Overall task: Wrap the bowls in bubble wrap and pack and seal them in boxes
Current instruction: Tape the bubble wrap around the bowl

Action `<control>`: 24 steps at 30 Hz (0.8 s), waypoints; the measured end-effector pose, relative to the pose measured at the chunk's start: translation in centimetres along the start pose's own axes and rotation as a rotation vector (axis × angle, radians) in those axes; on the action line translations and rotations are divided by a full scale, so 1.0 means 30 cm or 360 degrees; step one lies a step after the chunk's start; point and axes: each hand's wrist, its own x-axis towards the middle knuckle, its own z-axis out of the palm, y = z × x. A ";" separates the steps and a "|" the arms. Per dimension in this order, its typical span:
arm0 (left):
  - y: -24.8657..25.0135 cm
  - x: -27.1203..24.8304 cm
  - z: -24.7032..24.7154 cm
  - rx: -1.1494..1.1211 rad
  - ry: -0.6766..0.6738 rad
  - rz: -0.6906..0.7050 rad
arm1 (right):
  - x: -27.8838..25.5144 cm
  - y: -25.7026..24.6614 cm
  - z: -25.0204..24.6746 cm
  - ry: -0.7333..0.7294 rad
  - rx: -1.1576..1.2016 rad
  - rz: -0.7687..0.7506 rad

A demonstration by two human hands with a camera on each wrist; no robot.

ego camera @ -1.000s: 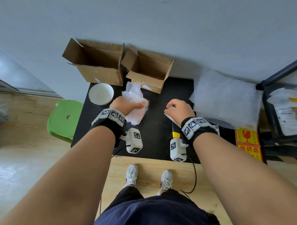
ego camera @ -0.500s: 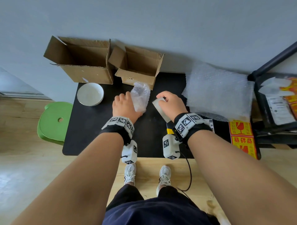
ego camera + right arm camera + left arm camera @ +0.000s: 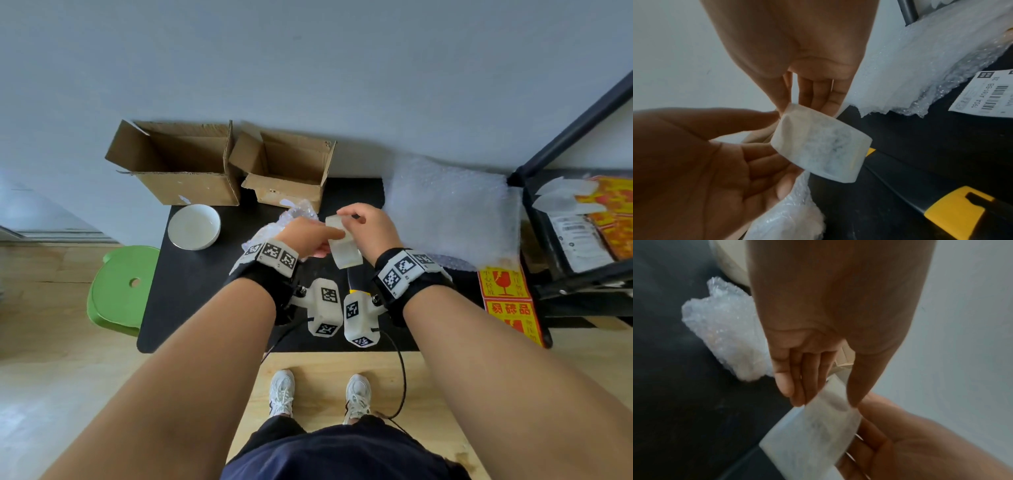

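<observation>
My right hand (image 3: pixel 347 216) (image 3: pixel 803 105) holds a roll of clear tape (image 3: pixel 344 246) (image 3: pixel 822 149) above the black table (image 3: pixel 191 291), thumb and fingers on its far edge. My left hand (image 3: pixel 334 236) (image 3: pixel 826 400) meets it from the left and pinches the roll (image 3: pixel 813 431) between thumb and fingers. A bowl bundled in bubble wrap (image 3: pixel 294 217) (image 3: pixel 725 334) lies on the table under my left wrist, held by neither hand. A bare white bowl (image 3: pixel 194 226) sits at the table's back left. Two open cardboard boxes (image 3: pixel 178 171) (image 3: pixel 291 171) stand behind.
A stack of bubble wrap sheets (image 3: pixel 448 209) lies at the back right. A yellow and black utility knife (image 3: pixel 953 211) lies under my right wrist. Red and yellow fragile stickers (image 3: pixel 503 291) sit on the right edge. A black shelf (image 3: pixel 582 240) stands right, a green stool (image 3: pixel 120 287) left.
My left hand let go of the wrapped bowl and moved right onto the tape roll. My right hand lifted the roll off the table towards the middle.
</observation>
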 end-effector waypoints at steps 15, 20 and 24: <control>0.057 -0.090 0.049 0.0383 0.0242 0.0234 | -0.034 -0.001 -0.070 0.0198 -0.0269 -0.0010; 0.061 -0.077 0.055 0.0506 0.0304 0.0286 | -0.042 0.002 -0.079 0.0023 -0.0124 0.0158; 0.075 -0.086 0.070 0.0558 0.0194 0.0484 | -0.047 0.012 -0.083 0.0092 -0.0031 0.0150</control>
